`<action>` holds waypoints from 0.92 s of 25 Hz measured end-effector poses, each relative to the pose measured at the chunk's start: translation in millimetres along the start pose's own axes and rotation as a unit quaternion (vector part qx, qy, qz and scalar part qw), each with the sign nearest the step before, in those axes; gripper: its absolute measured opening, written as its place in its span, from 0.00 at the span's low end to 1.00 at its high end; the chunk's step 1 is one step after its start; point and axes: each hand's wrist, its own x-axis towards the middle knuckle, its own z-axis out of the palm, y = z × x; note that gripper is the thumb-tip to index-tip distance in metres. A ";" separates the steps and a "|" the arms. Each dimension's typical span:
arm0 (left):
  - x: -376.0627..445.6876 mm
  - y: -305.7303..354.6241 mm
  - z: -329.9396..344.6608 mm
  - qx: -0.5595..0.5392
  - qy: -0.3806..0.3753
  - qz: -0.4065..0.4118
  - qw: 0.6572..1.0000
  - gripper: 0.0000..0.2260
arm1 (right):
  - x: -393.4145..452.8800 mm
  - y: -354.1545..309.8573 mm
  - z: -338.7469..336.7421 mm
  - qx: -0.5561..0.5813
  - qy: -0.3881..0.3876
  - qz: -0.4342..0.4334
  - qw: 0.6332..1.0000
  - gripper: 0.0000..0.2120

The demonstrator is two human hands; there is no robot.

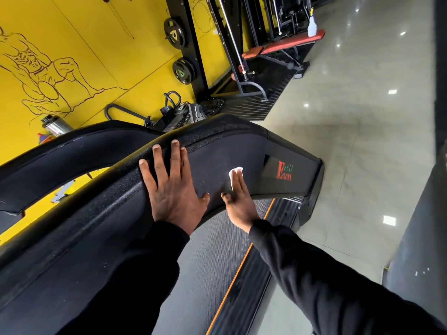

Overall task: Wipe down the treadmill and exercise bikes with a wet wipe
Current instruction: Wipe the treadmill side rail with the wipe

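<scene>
Your right hand [238,201] presses the wet wipe [235,176] flat on the treadmill's side panel [217,163], just beside your left hand.

Fingers straight, nothing gripped; your left hand [173,187] lies splayed, braced on the panel's top edge. The panel runs on past your right fingertips toward the logo plate [281,171], seemingly unwiped, before its end edge drops off.

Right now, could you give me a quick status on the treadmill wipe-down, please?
Left hand flat on treadmill side panel, bracing. Right hand pressing wet wipe against panel with straight fingers. Nothing in the way.
</scene>
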 end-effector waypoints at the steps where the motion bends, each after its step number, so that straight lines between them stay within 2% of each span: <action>1: -0.5 -1.5 -1.0 -0.001 0.001 -0.001 1.000 0.50 | 2.6 -1.0 -2.1 0.001 0.004 -0.009 1.000 0.32; 3: -0.3 -4.2 -1.5 -0.004 0.004 -0.001 1.000 0.50 | 7.1 -3.5 -4.5 -0.022 0.003 -0.060 0.998 0.33; 6: -0.9 -5.5 -1.2 -0.003 0.002 -0.004 1.000 0.50 | 16.1 -12.7 -8.6 -0.021 0.014 -0.025 0.999 0.33; 9: -0.7 -5.1 -1.6 0.002 -0.005 -0.002 1.000 0.50 | 23.7 -13.2 -15.5 -0.038 0.006 -0.078 0.996 0.34; 13: -1.3 -5.1 -3.0 0.008 -0.011 -0.001 1.000 0.52 | 41.3 -28.6 -24.1 -0.007 0.023 -0.028 0.999 0.34; 16: -0.9 -6.7 -5.6 0.007 -0.011 0.003 1.000 0.51 | 50.0 -35.4 -33.1 -0.017 0.008 -0.104 0.994 0.34; 19: -2.9 -8.3 -5.6 -0.004 -0.017 0.005 1.000 0.51 | 62.7 -46.3 -37.3 0.007 0.021 0.002 1.000 0.33; 20: -4.2 -9.2 -5.6 -0.009 -0.016 0.005 1.000 0.50 | 54.7 -54.4 -32.5 0.005 0.030 -0.015 0.999 0.34; 23: -9.7 -14.9 -8.0 -0.028 -0.001 -0.003 1.000 0.49 | 19.0 -56.8 -21.0 -0.036 -0.012 -0.150 0.988 0.36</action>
